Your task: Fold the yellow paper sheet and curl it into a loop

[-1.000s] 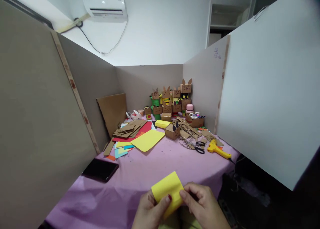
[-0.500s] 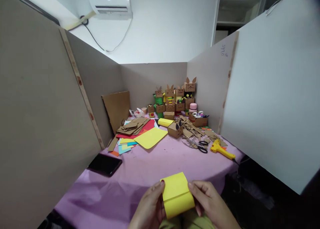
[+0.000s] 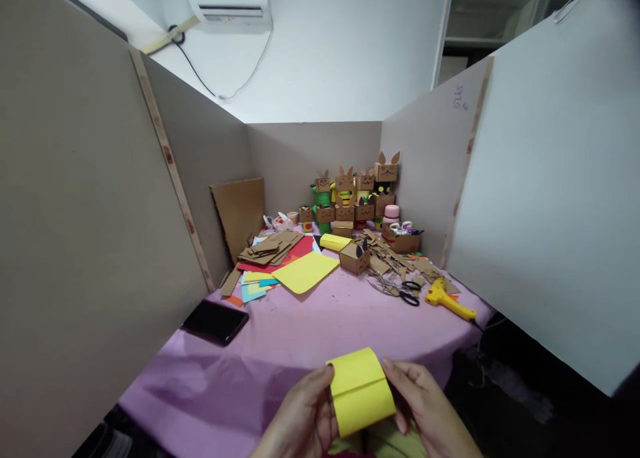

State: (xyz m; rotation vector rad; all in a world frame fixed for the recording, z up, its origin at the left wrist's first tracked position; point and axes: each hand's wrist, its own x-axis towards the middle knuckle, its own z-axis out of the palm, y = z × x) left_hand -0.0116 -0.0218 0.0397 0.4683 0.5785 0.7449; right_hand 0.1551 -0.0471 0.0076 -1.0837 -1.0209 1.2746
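A rolled tube of yellow paper (image 3: 364, 408) is held between my two hands over my lap, at the table's front edge. An overlapping paper edge runs across its upper side as a seam. My left hand (image 3: 311, 408) grips the tube's left end, thumb on top and fingers curled beneath. At the right end, my right hand (image 3: 416, 398) has its thumb along the rim and its fingers partly hidden behind the paper. Farther back on the table lie a flat yellow sheet (image 3: 306, 273) and another yellow roll (image 3: 335, 242), close to a cardboard box head with dark ears (image 3: 355, 259).
Black-handled scissors (image 3: 409, 293) and a yellow glue gun (image 3: 450, 301) lie on the right, near cardboard scraps (image 3: 387, 255). A phone (image 3: 216, 321) rests at the left edge. Cardboard animal figures (image 3: 345, 195) stand at the back. Partition walls (image 3: 190, 138) enclose the table.
The tube has turned slightly in my hands, so its seam sits a little nearer the top. My view has shifted a little, moving the scene rightward in the picture.
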